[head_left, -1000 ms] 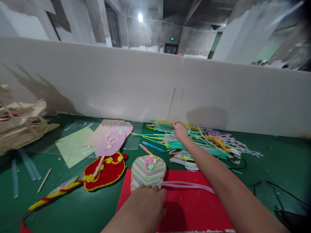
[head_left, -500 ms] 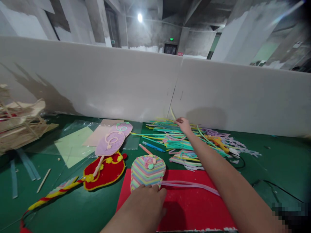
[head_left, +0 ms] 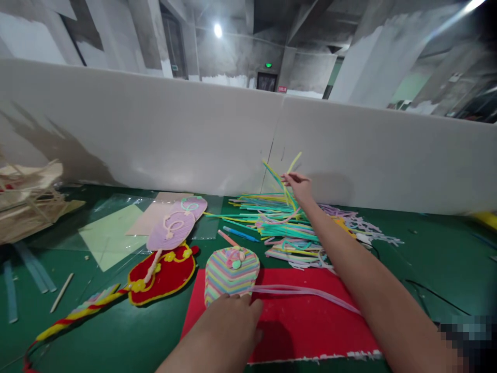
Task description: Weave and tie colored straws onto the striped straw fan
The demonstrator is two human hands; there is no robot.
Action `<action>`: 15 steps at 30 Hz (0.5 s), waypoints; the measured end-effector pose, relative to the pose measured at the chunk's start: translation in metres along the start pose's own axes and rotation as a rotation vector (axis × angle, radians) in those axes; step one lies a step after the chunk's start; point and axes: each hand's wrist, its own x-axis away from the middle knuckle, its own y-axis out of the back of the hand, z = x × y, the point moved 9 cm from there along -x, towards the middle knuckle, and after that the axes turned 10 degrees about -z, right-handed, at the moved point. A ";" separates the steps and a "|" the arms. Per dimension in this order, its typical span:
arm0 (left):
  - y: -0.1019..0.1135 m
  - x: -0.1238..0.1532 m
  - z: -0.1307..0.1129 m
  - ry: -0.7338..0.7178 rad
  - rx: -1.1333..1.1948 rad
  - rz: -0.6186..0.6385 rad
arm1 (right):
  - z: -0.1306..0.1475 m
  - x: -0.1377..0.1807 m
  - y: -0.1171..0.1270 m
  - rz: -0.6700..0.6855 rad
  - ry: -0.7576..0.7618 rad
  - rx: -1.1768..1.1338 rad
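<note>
My right hand (head_left: 298, 185) reaches far forward, pinched on a few yellow and teal pipe cleaners (head_left: 282, 178) lifted up out of the heap of coloured pipe cleaners (head_left: 287, 228) on the green table. My left hand (head_left: 229, 324) rests palm down on the near edge of a striped pastel fan-shaped piece (head_left: 231, 272), fingers together. That piece lies on a red felt sheet (head_left: 303, 324). A long lilac strip (head_left: 306, 293) trails from it to the right across the felt.
A red fan with yellow trim (head_left: 165, 277) and a lilac fan (head_left: 174, 228) lie to the left, with a striped tassel cord (head_left: 73, 316). Clear plastic and pale paper sheets (head_left: 112, 233) sit behind them. A wooden model (head_left: 23, 204) stands far left. White boards (head_left: 194, 140) wall the table's back.
My right hand has risen from the heap, pulling a few pipe cleaners upward. My left hand has stayed on the striped piece. The view has shifted slightly left.
</note>
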 end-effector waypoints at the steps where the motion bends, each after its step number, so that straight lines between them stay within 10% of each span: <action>1: 0.001 0.000 0.000 0.007 0.004 0.006 | 0.006 0.001 -0.004 0.036 -0.024 -0.009; 10: 0.005 0.005 -0.003 -0.006 0.008 -0.050 | 0.145 0.063 0.008 0.114 0.407 0.060; 15: -0.001 0.012 -0.020 -0.076 0.001 -0.064 | 0.158 0.148 0.009 0.545 0.718 0.499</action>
